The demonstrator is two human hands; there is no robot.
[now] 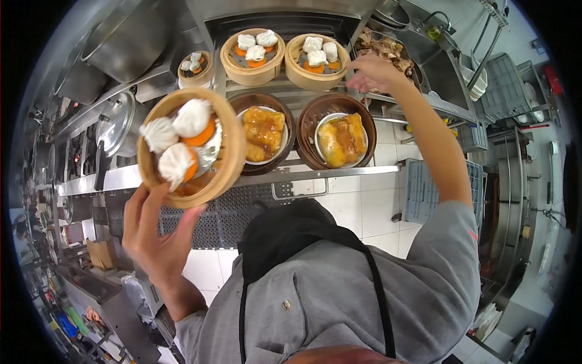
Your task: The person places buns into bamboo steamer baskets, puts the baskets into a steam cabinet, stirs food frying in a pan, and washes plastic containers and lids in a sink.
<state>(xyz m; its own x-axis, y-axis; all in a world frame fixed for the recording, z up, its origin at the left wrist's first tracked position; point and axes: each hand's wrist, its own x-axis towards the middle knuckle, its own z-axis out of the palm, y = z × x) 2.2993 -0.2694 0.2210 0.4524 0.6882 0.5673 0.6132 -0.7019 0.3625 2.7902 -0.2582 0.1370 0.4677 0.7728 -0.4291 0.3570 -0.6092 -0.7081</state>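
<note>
On the steel counter [85, 184] at left, a lidded pot [119, 124] stands near the front edge and a large pot [124, 48] farther back. A perforated black mat [221, 212] covers part of the white floor tiles [379, 209]; a grey crate [421, 197] stands at right. Far left, what may be a cardboard box [101, 253] is blurred.
</note>
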